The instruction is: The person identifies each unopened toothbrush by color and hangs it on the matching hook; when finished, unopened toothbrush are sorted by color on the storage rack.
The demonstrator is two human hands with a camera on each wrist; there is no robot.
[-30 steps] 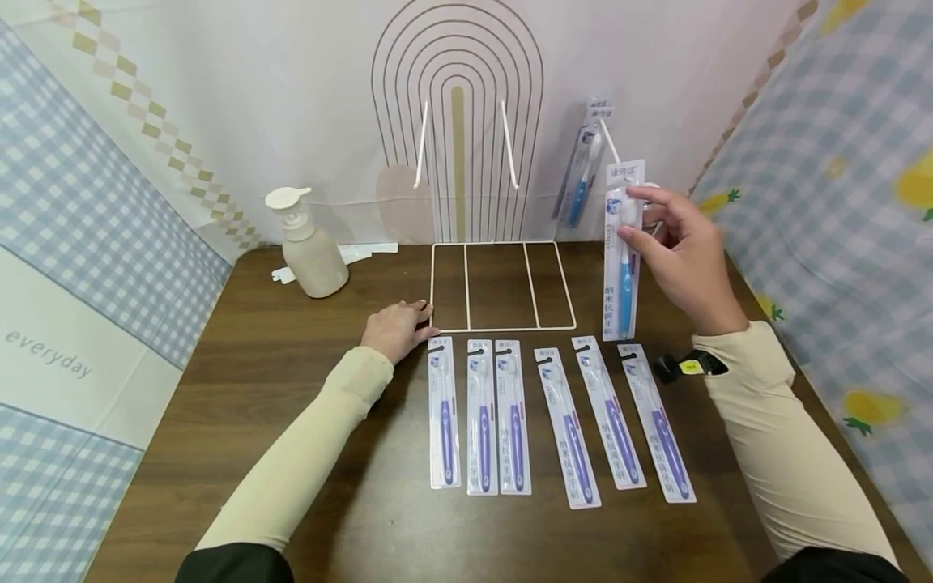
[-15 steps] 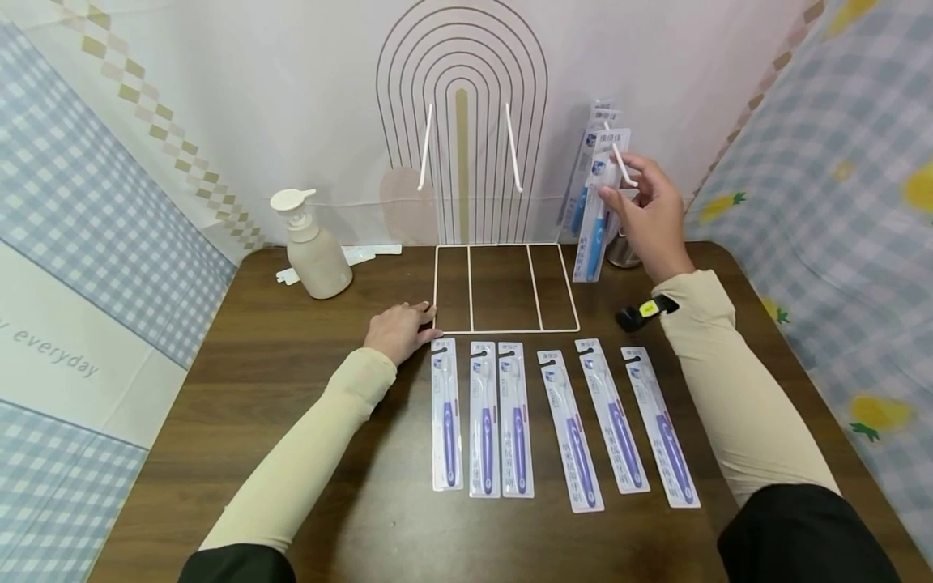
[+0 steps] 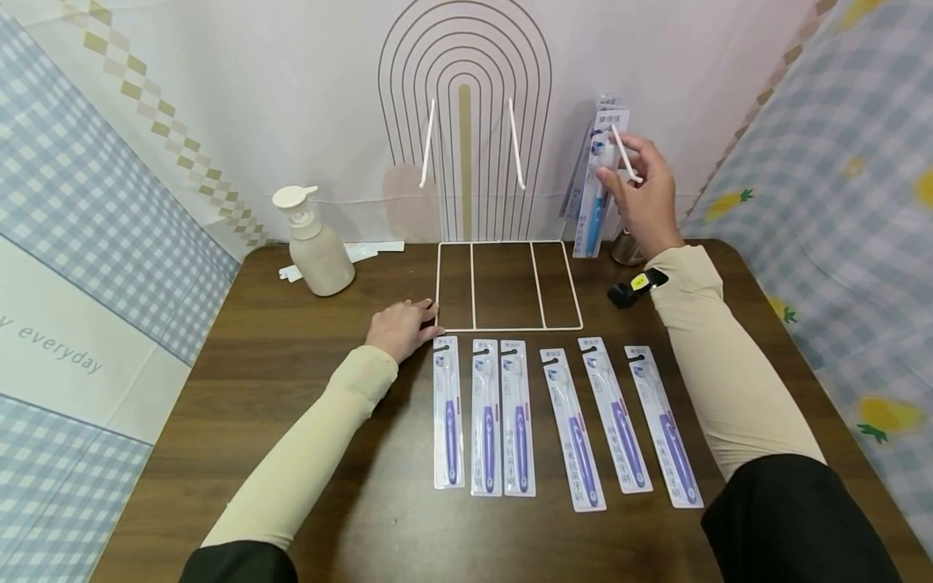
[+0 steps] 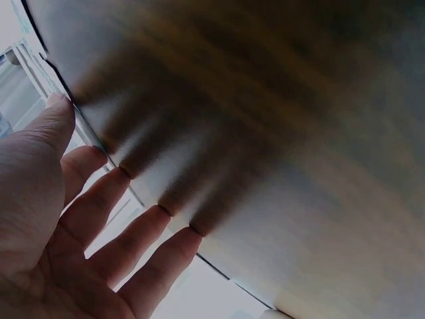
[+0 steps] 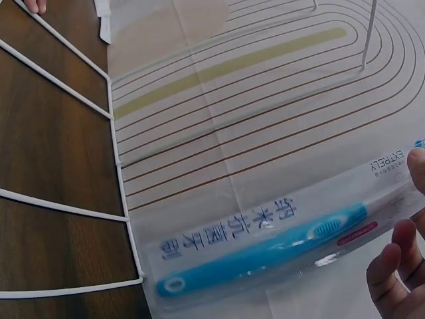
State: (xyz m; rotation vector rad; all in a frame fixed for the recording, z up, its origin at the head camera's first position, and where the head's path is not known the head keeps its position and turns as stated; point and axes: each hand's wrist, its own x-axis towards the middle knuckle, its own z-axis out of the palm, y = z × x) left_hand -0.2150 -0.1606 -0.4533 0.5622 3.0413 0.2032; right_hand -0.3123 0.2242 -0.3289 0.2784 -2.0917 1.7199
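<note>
My right hand (image 3: 645,190) pinches a packaged blue toothbrush (image 3: 594,219) by its upper part, beside the white hook (image 3: 625,154) at the right of the rack. The hook's prong shows in front of the package's top. Behind it hang other toothbrush packages (image 3: 573,194), partly hidden. In the right wrist view, the blue handle (image 5: 265,249) lies inside clear plastic, with the thumb and fingers at its head end. My left hand (image 3: 399,330) rests on the table at the front left corner of the white wire rack base (image 3: 510,329). Its fingers look only slightly bent (image 4: 126,232).
Several packaged purple toothbrushes (image 3: 519,417) lie in a row on the table (image 3: 291,453) in front of the rack. A pump bottle (image 3: 321,255) stands at the back left, near white strips (image 3: 375,247). Two more hooks (image 3: 517,146) stick out at the middle. A metallic container (image 3: 625,249) is behind my right wrist.
My right hand has carried the blue toothbrush package up, back and left onto the right hook, then slid it farther back along the prong. The left hand stays at the rack's corner.
</note>
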